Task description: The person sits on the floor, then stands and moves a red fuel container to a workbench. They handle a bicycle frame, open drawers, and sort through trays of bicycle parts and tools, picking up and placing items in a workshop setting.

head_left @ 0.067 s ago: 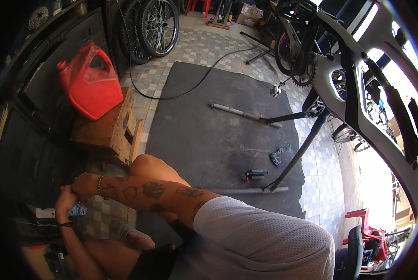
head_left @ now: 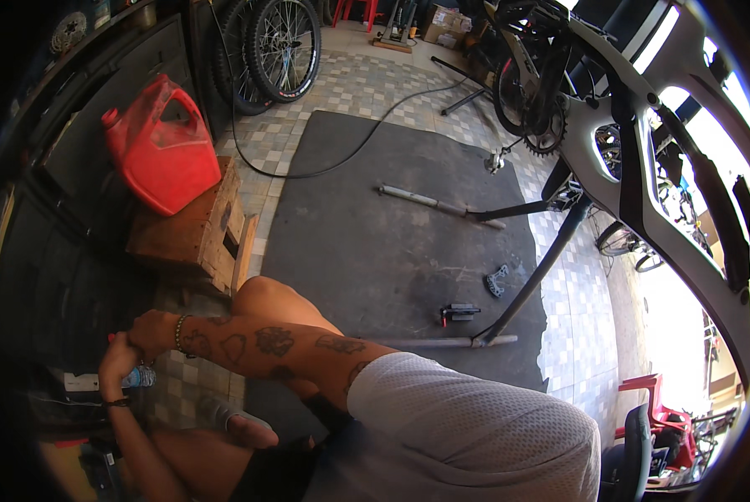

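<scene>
- The left hand (head_left: 119, 365) and the right hand (head_left: 151, 333) meet low on the left, close to the black drawer cabinet (head_left: 48, 276). They look like they touch.
- The right fingers curl in toward the left hand. I cannot tell if they pinch something or just press on it.
- The left fingers are bent too, but they are small and partly hidden, so I cannot tell how they close.
- A tiny red bit (head_left: 112, 338) shows at the top of the left hand. It may be part of a thing being held, but I cannot tell.
- A clear plastic bottle (head_left: 143, 376) with blue on it is just beside the left hand, under the right one. I cannot tell if a hand holds it.
- The step in hand seems to be close work with both hands together.
- I think the next move calls for steady hands and a good look at that spot.
- The red jerrycan (head_left: 166, 163) sits tilted on the wooden box (head_left: 167, 244), apart from both hands.
- A black bike pedal (head_left: 462, 313) lies on the dark mat (head_left: 350, 243), well apart from the hands.
</scene>
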`<action>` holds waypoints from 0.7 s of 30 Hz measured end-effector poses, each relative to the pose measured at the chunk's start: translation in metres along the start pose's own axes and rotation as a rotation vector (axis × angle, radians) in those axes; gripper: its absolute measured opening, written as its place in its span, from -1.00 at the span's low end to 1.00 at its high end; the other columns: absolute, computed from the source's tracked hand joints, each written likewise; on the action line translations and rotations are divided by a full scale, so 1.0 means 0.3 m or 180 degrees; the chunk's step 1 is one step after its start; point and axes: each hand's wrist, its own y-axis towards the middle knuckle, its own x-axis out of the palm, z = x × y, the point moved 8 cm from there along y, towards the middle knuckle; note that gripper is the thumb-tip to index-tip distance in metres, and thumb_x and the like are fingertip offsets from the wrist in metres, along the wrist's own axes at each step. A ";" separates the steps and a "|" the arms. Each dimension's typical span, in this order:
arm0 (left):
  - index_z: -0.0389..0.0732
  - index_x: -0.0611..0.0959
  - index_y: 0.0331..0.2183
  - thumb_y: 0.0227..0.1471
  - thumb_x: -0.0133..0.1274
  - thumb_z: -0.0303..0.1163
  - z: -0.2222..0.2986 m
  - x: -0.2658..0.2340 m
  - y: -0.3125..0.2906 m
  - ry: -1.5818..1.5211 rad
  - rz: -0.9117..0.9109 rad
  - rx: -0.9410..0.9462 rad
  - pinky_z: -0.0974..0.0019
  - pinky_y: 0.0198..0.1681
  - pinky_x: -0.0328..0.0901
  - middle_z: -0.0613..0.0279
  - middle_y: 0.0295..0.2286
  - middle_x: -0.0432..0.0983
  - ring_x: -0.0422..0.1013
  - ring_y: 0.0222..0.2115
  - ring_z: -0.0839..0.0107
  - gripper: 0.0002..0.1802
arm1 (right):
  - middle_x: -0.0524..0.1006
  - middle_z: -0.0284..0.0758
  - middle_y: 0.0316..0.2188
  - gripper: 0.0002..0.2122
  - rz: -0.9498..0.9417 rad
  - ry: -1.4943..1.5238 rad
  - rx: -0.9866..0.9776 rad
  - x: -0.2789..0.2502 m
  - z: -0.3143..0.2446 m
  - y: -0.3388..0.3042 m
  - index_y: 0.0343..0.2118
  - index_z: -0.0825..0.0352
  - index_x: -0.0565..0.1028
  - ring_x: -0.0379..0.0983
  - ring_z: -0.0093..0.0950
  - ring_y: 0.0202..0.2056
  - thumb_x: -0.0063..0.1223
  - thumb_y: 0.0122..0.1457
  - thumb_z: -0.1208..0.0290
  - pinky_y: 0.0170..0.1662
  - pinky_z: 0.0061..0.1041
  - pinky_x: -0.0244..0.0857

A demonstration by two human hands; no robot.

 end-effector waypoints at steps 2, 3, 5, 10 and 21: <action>-0.49 0.69 -0.31 -0.14 0.13 -0.47 -0.007 -0.001 0.024 0.0102 0.0008 -0.0039 0.14 -0.39 0.34 -0.02 -0.54 0.63 0.44 -0.42 0.58 -0.69 | 0.74 -0.11 -0.29 -0.56 0.0018 -0.0088 0.0023 -0.002 0.016 0.008 -0.23 0.31 0.72 0.71 -0.11 -0.16 0.46 -0.04 0.02 -0.07 -0.17 0.59; -0.49 0.69 -0.30 -0.13 0.13 -0.47 -0.006 0.000 0.022 0.0155 0.0001 -0.0076 0.14 -0.38 0.35 -0.02 -0.53 0.63 0.46 -0.42 0.56 -0.68 | 0.74 -0.11 -0.29 -0.56 0.0039 -0.0052 -0.0014 -0.002 0.015 0.008 -0.23 0.30 0.72 0.71 -0.11 -0.16 0.45 -0.04 0.02 -0.08 -0.17 0.58; -0.49 0.68 -0.26 -0.12 0.11 -0.47 0.003 0.001 0.012 -0.0045 0.0034 -0.0043 0.15 -0.34 0.37 -0.02 -0.49 0.65 0.50 -0.38 0.53 -0.65 | 0.74 -0.12 -0.30 -0.57 0.0079 0.0018 -0.0085 -0.002 0.018 0.007 -0.25 0.29 0.72 0.71 -0.11 -0.17 0.44 -0.04 0.01 -0.08 -0.16 0.58; -0.47 0.67 -0.18 -0.07 0.04 -0.50 -0.023 -0.008 -0.015 -0.0281 0.0242 0.0130 0.20 -0.27 0.41 0.05 -0.37 0.67 0.56 -0.32 0.48 -0.62 | 0.74 -0.13 -0.29 -0.56 -0.0029 0.0055 -0.0090 -0.002 0.003 0.024 -0.25 0.25 0.73 0.71 -0.11 -0.18 0.41 -0.05 -0.03 -0.09 -0.15 0.57; -0.44 0.65 -0.13 -0.01 -0.01 -0.57 0.026 0.016 -0.002 -0.0764 -0.0040 0.0154 0.29 -0.22 0.45 0.17 -0.29 0.68 0.57 -0.26 0.48 -0.64 | 0.75 -0.14 -0.28 -0.53 -0.0041 -0.0004 0.0028 0.004 0.035 0.033 -0.25 0.25 0.74 0.71 -0.15 -0.17 0.41 -0.04 -0.09 -0.08 -0.19 0.58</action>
